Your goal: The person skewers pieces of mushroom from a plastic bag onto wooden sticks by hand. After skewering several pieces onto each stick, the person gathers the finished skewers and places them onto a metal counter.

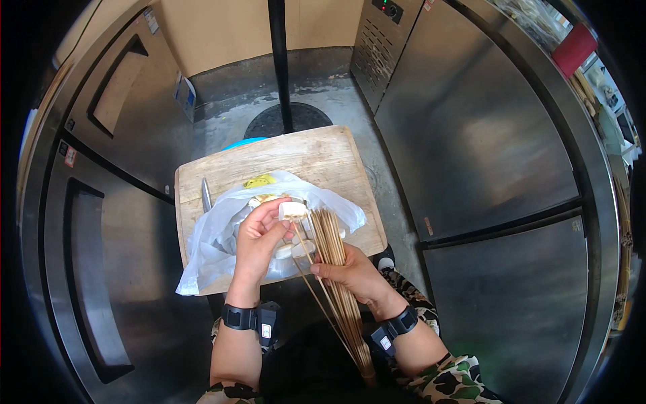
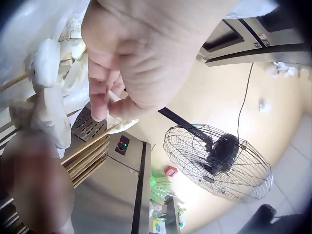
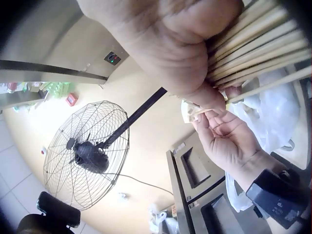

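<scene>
My left hand (image 1: 258,236) pinches a thick white piece of food (image 1: 292,210) between thumb and fingers, above an open plastic bag (image 1: 208,246). One thin bamboo skewer stands apart from the others, its tip at this piece. In my right hand (image 1: 360,276) is a thick bundle of bamboo skewers (image 1: 330,236), gripped partway along with the thumb across it. More white pieces (image 1: 303,249) lie in the bag. The left wrist view shows white pieces (image 2: 46,63) close by with skewers at them.
The bag sits on a wooden cutting board (image 1: 309,151), with a knife (image 1: 206,194) at its left side. Steel refrigerators (image 1: 484,128) flank both sides. Beyond the board stands a black pole (image 1: 279,67) on a round base; the wrist views show a fan (image 3: 90,153).
</scene>
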Tool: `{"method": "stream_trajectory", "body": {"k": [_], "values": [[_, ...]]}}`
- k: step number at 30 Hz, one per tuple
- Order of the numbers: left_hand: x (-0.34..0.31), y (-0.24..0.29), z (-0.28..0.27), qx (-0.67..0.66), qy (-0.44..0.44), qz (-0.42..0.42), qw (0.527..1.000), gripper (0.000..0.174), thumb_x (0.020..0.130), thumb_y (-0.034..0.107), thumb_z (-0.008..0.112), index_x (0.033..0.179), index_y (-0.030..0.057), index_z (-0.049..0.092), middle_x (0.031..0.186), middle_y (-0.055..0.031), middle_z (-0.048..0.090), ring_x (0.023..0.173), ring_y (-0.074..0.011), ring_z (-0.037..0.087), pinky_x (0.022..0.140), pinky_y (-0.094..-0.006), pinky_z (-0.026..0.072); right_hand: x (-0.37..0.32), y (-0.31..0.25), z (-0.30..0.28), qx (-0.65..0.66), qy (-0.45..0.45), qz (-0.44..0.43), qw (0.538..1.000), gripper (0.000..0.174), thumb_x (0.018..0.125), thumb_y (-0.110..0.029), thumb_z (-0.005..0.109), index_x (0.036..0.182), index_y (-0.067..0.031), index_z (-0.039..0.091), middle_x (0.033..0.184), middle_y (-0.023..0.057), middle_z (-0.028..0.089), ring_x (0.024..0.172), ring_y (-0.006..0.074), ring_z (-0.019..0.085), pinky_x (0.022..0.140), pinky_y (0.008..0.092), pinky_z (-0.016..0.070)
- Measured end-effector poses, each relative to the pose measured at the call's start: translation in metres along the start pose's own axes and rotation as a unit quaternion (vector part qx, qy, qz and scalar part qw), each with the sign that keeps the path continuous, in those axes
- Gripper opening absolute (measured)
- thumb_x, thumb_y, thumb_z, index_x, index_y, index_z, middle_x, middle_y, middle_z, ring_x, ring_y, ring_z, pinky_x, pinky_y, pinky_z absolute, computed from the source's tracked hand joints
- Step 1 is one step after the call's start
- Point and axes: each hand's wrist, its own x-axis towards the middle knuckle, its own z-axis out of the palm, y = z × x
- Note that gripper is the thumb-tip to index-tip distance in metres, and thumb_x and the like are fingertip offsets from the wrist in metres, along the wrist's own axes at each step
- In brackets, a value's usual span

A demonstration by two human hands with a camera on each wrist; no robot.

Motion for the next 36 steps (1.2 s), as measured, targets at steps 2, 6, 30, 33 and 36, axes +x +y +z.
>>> {"method": "stream_trajectory", "body": {"k": [2, 6, 30, 33, 36], "values": [[0.0000, 0.0001, 0.0008, -0.002, 0.000, -0.007, 1.000, 0.034, 0.085, -0.003, 0.053, 0.119, 0.0010, 0.054, 0.104, -0.0085, 0.064, 0.084, -0.0111, 0.062, 0.070, -0.0221, 0.0484, -0.0002, -0.0006, 0.0003, -0.001, 0.002, 0.000, 1.000, 0.021, 0.080, -0.009, 0.072, 0.095, -0.0056, 0.058, 0.079, -0.0029, 0.058, 0.067, 0.0040, 0.054, 0.060, 0.0174, 0.0446], [-0.0004, 0.0004, 0.0026, -0.007, 0.005, -0.018, 1.000, 0.035, 0.086, -0.001, 0.053, 0.121, 0.0016, 0.053, 0.104, -0.0097, 0.064, 0.084, -0.0119, 0.063, 0.069, -0.0218, 0.0486, 0.0000, 0.0009, -0.0012, -0.010, -0.004, 0.004, 1.000, 0.023, 0.081, -0.010, 0.071, 0.099, -0.0047, 0.057, 0.082, -0.0034, 0.057, 0.072, 0.0041, 0.052, 0.064, 0.0184, 0.0434], [-0.0043, 0.0013, 0.0076, -0.037, 0.034, -0.024, 0.998, 0.038, 0.087, -0.001, 0.052, 0.124, 0.0041, 0.050, 0.102, -0.0106, 0.065, 0.084, -0.0136, 0.064, 0.070, -0.0222, 0.0495, -0.0003, 0.0010, 0.0007, -0.025, -0.003, -0.011, 1.000, 0.022, 0.082, -0.010, 0.070, 0.099, -0.0049, 0.057, 0.081, -0.0034, 0.056, 0.071, 0.0036, 0.052, 0.063, 0.0179, 0.0439], [-0.0048, 0.0018, 0.0084, -0.040, 0.037, -0.020, 0.998, 0.037, 0.087, -0.002, 0.052, 0.124, 0.0035, 0.050, 0.103, -0.0106, 0.065, 0.084, -0.0135, 0.064, 0.070, -0.0220, 0.0495, -0.0007, 0.0004, 0.0009, -0.024, -0.001, -0.011, 1.000, 0.022, 0.082, -0.010, 0.070, 0.098, -0.0049, 0.057, 0.081, -0.0033, 0.057, 0.070, 0.0036, 0.052, 0.063, 0.0180, 0.0439], [-0.0047, -0.0002, 0.0071, -0.005, 0.030, 0.008, 1.000, 0.036, 0.086, -0.002, 0.053, 0.122, 0.0022, 0.051, 0.104, -0.0110, 0.065, 0.085, -0.0135, 0.063, 0.071, -0.0221, 0.0495, -0.0008, 0.0006, 0.0005, -0.026, 0.005, -0.012, 1.000, 0.021, 0.081, -0.009, 0.070, 0.098, -0.0049, 0.057, 0.081, -0.0030, 0.057, 0.070, 0.0039, 0.053, 0.062, 0.0181, 0.0442]]}}
